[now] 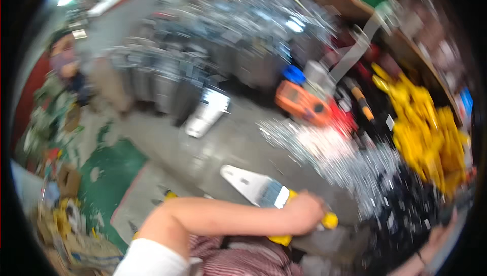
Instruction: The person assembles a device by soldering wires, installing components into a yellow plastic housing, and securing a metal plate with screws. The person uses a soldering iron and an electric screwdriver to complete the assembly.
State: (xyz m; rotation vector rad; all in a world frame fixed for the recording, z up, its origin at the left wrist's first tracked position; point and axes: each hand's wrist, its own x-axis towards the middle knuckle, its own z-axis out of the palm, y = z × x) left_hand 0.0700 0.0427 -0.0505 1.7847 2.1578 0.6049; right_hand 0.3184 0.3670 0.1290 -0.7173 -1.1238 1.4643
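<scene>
1. The left hand (304,213) reaches across the front of the grey bench (190,159) from a bent elbow. Its fingers look curled into a fist around a yellow piece (330,220), which shows beyond the fist; blur hides the exact grip.

2. The pale metal plate (246,180) is on the upper-left side of that fist, over the bench. Its narrow, rounded tip points away to the upper left, and its wider, greyer end meets the fist or sits just beside it; which of the two, I cannot tell.

3. The plate is probably stiff and fairly light, with smooth faces that could slide under the fingers and edges that may be sharp. It seems hard to break. The wider end should give the surest hold, thumb on one face and fingers on the other.

4. The yellow piece looks like hard plastic, likely easy to hold in a full fist.

5. The right hand (441,231) is at the far lower right, smeared and dim, near a black heap (406,202). I cannot tell whether it holds anything.

6. Beyond lie an orange meter (299,101), loose silver strips (350,162) and a yellow pile (421,114).
</scene>
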